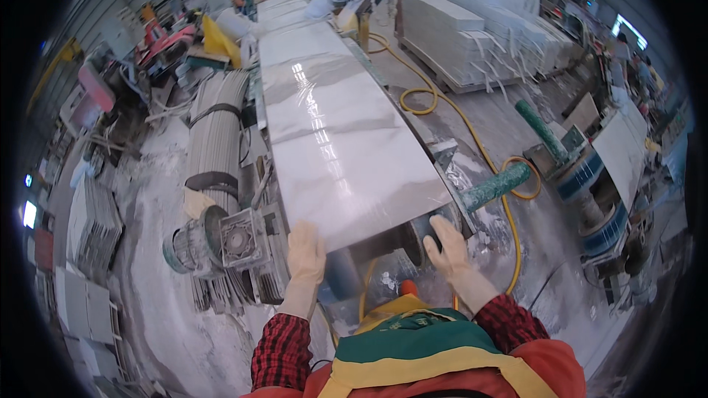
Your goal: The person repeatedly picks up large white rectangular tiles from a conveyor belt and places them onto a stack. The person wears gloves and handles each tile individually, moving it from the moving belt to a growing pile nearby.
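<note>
A long, glossy white stone slab [354,177] with grey veining lies on a roller conveyor and stretches away from me. At its near left corner is my left hand [306,254], in a pale glove, its fingers extended forward and close together. My right hand [448,250], also pale-gloved, is by the near right corner, thumb apart from the stretched fingers. Below it sits a dark roller end [417,239]. Whether either palm touches the slab's edge is hard to make out. Neither hand visibly holds anything.
A motor with gearbox [232,239] juts out left of the conveyor, beside strapped stone strips [217,125]. A green-coated post [498,186] sticks out on the right. The yellow hose [472,129] winds across the floor. Stacked pale slabs [472,29] stand behind it.
</note>
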Demonstrator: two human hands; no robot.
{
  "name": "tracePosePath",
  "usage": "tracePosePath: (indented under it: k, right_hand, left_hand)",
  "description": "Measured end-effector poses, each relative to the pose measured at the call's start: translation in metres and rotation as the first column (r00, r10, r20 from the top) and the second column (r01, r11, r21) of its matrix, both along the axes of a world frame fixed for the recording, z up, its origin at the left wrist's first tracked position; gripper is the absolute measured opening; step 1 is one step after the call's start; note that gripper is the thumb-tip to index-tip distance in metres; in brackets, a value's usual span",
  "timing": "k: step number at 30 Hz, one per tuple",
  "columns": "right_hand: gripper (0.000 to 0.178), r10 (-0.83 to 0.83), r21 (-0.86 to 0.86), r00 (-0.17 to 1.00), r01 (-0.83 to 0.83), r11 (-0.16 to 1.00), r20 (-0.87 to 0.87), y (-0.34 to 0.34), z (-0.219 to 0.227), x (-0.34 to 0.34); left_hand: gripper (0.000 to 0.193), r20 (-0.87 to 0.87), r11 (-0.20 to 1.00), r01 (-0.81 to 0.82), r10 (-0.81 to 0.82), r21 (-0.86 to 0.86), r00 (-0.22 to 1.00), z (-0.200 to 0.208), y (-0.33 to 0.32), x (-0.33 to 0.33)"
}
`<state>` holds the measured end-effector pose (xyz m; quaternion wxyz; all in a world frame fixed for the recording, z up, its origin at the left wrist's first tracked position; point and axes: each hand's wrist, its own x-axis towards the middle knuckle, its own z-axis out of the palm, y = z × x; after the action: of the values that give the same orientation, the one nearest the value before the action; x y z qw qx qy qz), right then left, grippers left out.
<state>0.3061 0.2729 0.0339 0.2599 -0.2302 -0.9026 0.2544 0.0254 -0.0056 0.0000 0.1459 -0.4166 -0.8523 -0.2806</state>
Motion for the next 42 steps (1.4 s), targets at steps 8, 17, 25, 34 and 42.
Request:
tracePosePath:
  k: [8, 17, 25, 34, 42]
  right_hand:
    - [0.053, -0.159, -0.936, 0.987, -0.024, -0.352, 0.035, -0.046, -0.026, -0.076]
    - [0.046, -0.490, -0.920, 0.870, -0.229, -0.318, -0.048, -0.053, -0.024, -0.126]
    - [0.055, -0.287, -0.938, 0.958, -0.091, -0.334, 0.009, -0.087, -0.012, -0.039]
    - [0.064, -0.055, -0.851, 0.998, 0.004, -0.525, 0.039, -0.102, -0.017, 0.076]
    - [0.066, -0.063, -0.949, 0.981, 0.160, -0.271, 0.184, -0.114, -0.055, 0.073]
  left_hand:
    - [0.052, 0.075, 0.998, 0.053, -0.055, 0.026, 0.996, 0.008, -0.020, 0.037]
    - [0.049, 0.172, 0.999, 0.051, -0.053, 0.018, 0.984, 0.015, -0.029, 0.047]
    - [0.059, 0.391, 0.985, 0.097, -0.147, 0.146, 0.909, 0.004, -0.080, 0.079]
    - [0.072, 0.259, 0.991, 0.070, -0.038, -0.116, 0.965, 0.011, -0.068, 0.082]
    - [0.074, 0.104, 0.976, 0.058, -0.036, -0.211, 0.994, 0.023, -0.023, 0.001]
